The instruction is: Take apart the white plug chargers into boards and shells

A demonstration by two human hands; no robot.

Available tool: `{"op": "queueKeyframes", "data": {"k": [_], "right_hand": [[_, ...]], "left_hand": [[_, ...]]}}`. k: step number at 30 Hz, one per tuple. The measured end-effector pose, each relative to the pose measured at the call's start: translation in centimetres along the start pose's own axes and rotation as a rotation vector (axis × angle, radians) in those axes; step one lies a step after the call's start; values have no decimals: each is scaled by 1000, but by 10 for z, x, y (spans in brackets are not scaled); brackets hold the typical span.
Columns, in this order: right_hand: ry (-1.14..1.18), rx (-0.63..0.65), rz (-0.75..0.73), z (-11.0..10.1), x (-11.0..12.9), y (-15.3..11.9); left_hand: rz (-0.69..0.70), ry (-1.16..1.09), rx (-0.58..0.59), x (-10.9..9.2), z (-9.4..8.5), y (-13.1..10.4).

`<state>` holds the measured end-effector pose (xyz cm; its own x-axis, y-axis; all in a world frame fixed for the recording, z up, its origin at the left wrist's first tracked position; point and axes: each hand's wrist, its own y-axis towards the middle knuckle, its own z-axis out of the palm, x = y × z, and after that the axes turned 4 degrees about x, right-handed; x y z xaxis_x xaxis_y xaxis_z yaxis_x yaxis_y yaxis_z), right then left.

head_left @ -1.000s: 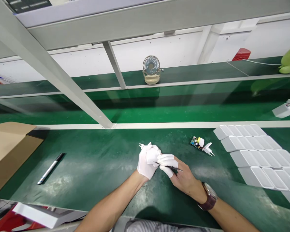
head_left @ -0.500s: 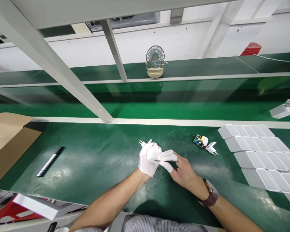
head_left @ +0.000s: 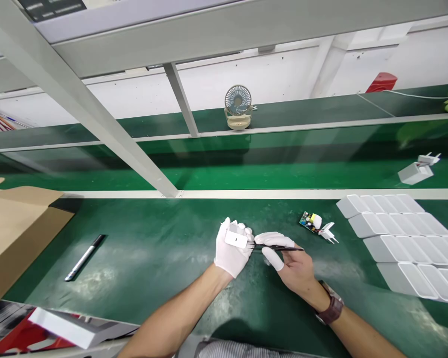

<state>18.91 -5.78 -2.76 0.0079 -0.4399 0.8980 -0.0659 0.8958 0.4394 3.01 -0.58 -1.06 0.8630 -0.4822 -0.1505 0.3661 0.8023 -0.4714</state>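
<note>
A white adapter housing [head_left: 236,239] with a small dark slot on its face rests in my gloved left hand [head_left: 229,252], whose fingers curl round it. Finger covers sheathe the thumb and fingers of my right hand [head_left: 283,256], which pinches dark tweezers [head_left: 280,247]. The tips of the tweezers are beside the housing, near my left fingertips. To the right, a small circuit board [head_left: 310,221] with a white plug piece [head_left: 326,231] attached lies on the green bench [head_left: 153,263].
Rows of white open cases [head_left: 399,226] stand at the right. Another white case with a plug [head_left: 416,172] sits behind them. A marker [head_left: 85,257] and a cardboard box [head_left: 26,228] are at left. A fan [head_left: 238,107] stands on the shelf; a slanted post [head_left: 108,127] crosses the left side.
My left hand has turned the housing so that its slotted face shows. My right hand has moved right, away from it, with the tweezers. The camera view has tilted and shifted a little.
</note>
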Motion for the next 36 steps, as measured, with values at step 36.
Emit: {"op": "queueKeyframes", "data": {"k": [36], "right_hand": [[-565, 222, -483, 1, 26, 4]], "left_hand": [[314, 1502, 302, -22, 46, -72]]}}
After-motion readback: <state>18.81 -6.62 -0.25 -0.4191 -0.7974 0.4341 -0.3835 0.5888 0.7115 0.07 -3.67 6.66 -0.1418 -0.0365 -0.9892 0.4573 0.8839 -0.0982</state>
